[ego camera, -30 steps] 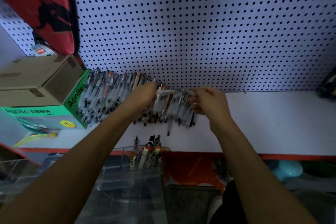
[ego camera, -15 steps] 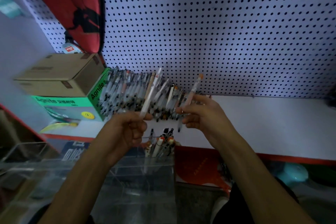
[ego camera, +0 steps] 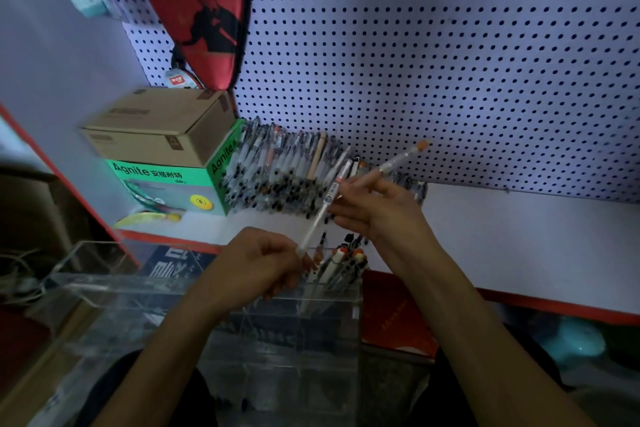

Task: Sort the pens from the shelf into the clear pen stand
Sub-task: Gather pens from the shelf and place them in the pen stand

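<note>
clear acrylic pen stand (ego camera: 332, 298) holds perhaps ten pens; most remain in the shelf pile (ego camera: 287, 170). left hand (ego camera: 256, 267) pinches a white pen (ego camera: 323, 208), right hand (ego camera: 377, 208) an orange-capped pen (ego camera: 401, 158).

Both forearms are showing bare from the bottom of the view up to the wrists, with no sleeves reaching that far. The left hand (ego camera: 256, 262) and the right hand (ego camera: 377, 210) are wearing nothing: no gloves, rings, watch or bands are showing. Dark clothing is showing low down between and under the arms, too dim to make out further.
</note>
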Motion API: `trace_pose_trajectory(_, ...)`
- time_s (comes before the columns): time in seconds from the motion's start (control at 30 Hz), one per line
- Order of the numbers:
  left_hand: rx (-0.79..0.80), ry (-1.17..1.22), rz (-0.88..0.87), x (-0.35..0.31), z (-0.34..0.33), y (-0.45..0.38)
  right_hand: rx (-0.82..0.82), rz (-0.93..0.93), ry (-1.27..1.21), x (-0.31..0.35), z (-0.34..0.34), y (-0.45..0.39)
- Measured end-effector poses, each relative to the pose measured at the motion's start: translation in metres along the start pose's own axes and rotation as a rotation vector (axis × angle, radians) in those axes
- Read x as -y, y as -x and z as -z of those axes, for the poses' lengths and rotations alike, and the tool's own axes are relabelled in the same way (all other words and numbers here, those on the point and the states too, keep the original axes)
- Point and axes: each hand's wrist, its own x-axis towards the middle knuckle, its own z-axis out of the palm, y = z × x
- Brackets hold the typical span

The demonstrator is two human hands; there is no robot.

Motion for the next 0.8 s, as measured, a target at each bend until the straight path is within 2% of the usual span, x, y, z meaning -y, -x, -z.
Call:
trace_pose_trajectory(0.13,0.032,-0.177,0.019,-0.001,0.001,0.0,0.005,0.035,0.043,-0.002,-0.004,0.0)
trace_pose_trajectory(0.33,0.065,-0.086,0.099,-0.004,0.004,-0.006,0.017,0.08,0.021,0.0,-0.006,-0.001)
trace_pose_trajectory(0.47,0.094,-0.154,0.111,0.001,0.003,-0.011,-0.033,0.106,0.033,0.0,-0.007,-0.002)
trace_pose_trajectory(0.6,0.077,-0.296,-0.043,0.01,-0.001,-0.016,-0.076,0.141,0.085,-0.002,-0.009,-0.002)
trace_pose_trajectory(0.73,-0.117,-0.191,-0.214,0.005,-0.008,-0.021,-0.074,0.152,0.156,-0.004,-0.011,-0.001)
trace_pose_trajectory(0.8,-0.15,-0.134,-0.236,0.005,-0.009,-0.021,-0.065,0.166,0.236,-0.004,-0.009,0.0)
